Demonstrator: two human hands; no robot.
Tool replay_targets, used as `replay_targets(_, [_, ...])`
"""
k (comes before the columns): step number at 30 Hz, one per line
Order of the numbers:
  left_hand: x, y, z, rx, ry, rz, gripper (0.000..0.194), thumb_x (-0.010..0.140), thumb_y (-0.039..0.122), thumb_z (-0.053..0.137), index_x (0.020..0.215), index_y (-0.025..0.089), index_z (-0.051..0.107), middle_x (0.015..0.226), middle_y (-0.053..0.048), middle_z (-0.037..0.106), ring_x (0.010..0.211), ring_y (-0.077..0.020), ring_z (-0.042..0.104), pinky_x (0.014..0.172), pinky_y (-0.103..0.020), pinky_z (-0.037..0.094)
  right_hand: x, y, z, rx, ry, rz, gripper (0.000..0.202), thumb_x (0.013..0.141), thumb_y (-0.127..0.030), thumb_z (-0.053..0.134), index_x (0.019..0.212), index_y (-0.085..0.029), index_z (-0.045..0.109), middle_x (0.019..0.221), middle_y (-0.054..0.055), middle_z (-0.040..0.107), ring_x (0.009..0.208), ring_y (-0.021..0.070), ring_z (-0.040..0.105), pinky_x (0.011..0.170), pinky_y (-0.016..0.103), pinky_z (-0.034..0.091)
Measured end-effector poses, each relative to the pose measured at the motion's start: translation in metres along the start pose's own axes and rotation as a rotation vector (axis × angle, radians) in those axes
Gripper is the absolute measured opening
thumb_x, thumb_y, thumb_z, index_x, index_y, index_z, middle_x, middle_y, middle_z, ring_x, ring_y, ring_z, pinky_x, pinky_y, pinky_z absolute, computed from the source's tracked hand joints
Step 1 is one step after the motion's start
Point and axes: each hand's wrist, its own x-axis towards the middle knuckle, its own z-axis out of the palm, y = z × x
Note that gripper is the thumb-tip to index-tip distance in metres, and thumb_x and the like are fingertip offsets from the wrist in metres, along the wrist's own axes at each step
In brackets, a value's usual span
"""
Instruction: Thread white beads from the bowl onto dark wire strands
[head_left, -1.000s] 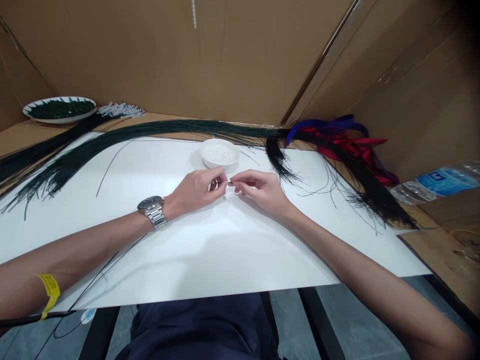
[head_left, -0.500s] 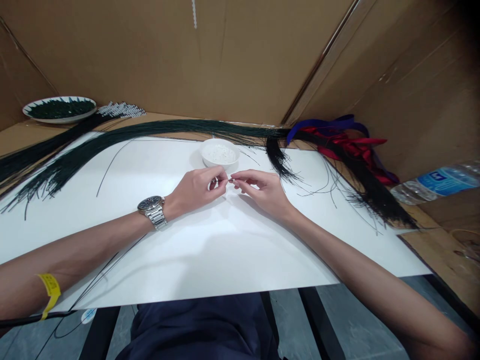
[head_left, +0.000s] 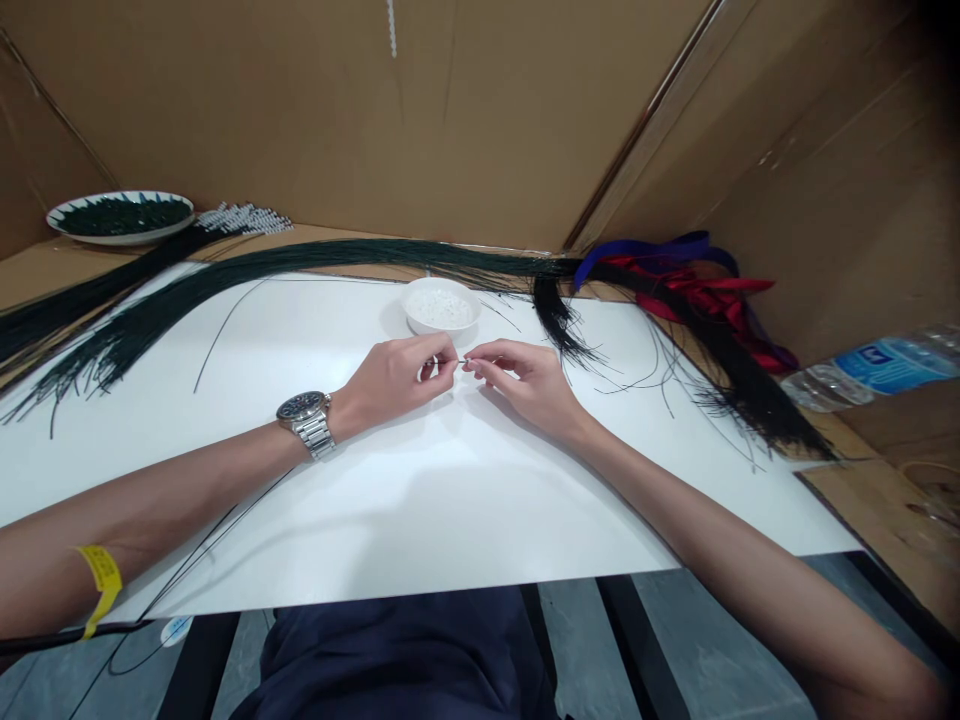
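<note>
Thumb and forefinger of my left hand (head_left: pixel 409 375) pinch a thin dark cord (head_left: pixel 457 362), whose short tip sticks out toward the right. My right hand (head_left: pixel 525 385) is closed at the fingertips on a tiny bead-like piece (head_left: pixel 467 363) at that tip; its details are too small to make out. Both hands meet over the white board (head_left: pixel 450 520), just in front of a white bowl (head_left: pixel 441 307) of small white pieces. Dark strands (head_left: pixel 225 525) also show below my left forearm, on which there is a metal watch.
A long bundle of dark cords (head_left: pixel 360 250) stretches along the back. At the far left stand a plate (head_left: pixel 120 240) of dark green bits and white-tipped cords (head_left: pixel 244 219). Red and purple ribbons (head_left: pixel 712 285) and a plastic bottle (head_left: pixel 877 368) lie right. Cardboard walls (head_left: pixel 300 110) enclose the space.
My fingertips have drawn very slightly apart, so a bit more of the cord's tip shows between them. Otherwise the hands and objects stay where they were.
</note>
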Motion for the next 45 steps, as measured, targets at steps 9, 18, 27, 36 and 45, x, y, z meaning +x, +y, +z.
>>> replay_targets(9, [-0.001, 0.001, 0.0, 0.039, -0.019, 0.066, 0.009, 0.093, 0.021, 0.053, 0.089, 0.018, 0.061, 0.074, 0.002, 0.063, 0.063, -0.0095, 0.054, 0.06, -0.023, 0.042, -0.003, -0.005, 0.0, -0.181, -0.004, -0.175, 0.016, 0.093, -0.03, 0.061, 0.093, -0.022, 0.075, 0.092, 0.006, 0.076, 0.077, 0.0191, 0.067, 0.07, 0.033, 0.054])
replay_targets(18, [0.001, 0.005, -0.002, -0.033, -0.061, 0.048, 0.014, 0.094, 0.029, 0.058, 0.104, 0.018, 0.059, 0.097, -0.003, 0.067, 0.07, -0.0115, 0.058, 0.064, -0.025, 0.047, -0.005, -0.005, 0.0, -0.185, -0.059, -0.242, 0.014, 0.094, -0.022, 0.056, 0.089, -0.02, 0.069, 0.085, 0.004, 0.071, 0.071, 0.0161, 0.061, 0.064, 0.03, 0.048])
replay_targets(27, [0.001, 0.002, -0.002, -0.045, -0.035, 0.039, 0.019, 0.08, 0.008, 0.055, 0.096, 0.017, 0.06, 0.087, 0.0, 0.065, 0.069, -0.0103, 0.057, 0.064, -0.024, 0.045, -0.004, -0.001, -0.001, -0.208, -0.038, -0.333, 0.012, 0.09, -0.013, 0.055, 0.085, -0.018, 0.064, 0.078, 0.002, 0.064, 0.064, 0.0122, 0.054, 0.061, 0.026, 0.046])
replay_targets(36, [-0.003, 0.001, -0.009, -0.188, -0.091, 0.021, 0.043, 0.076, 0.006, 0.054, 0.117, 0.019, 0.057, 0.1, -0.002, 0.067, 0.075, -0.0109, 0.061, 0.064, -0.022, 0.051, -0.002, 0.001, -0.005, -0.295, 0.037, -0.535, 0.012, 0.092, -0.01, 0.055, 0.091, -0.018, 0.065, 0.086, 0.006, 0.069, 0.071, 0.0139, 0.061, 0.064, 0.026, 0.05])
replay_targets(45, [0.0, -0.002, -0.009, -0.18, -0.078, 0.031, 0.018, 0.092, 0.028, 0.062, 0.107, 0.018, 0.065, 0.1, -0.004, 0.07, 0.081, -0.0131, 0.065, 0.073, -0.025, 0.055, -0.001, 0.006, -0.008, -0.348, 0.015, -0.591, 0.012, 0.094, -0.013, 0.055, 0.096, -0.018, 0.066, 0.089, 0.008, 0.071, 0.079, 0.0161, 0.065, 0.069, 0.027, 0.053])
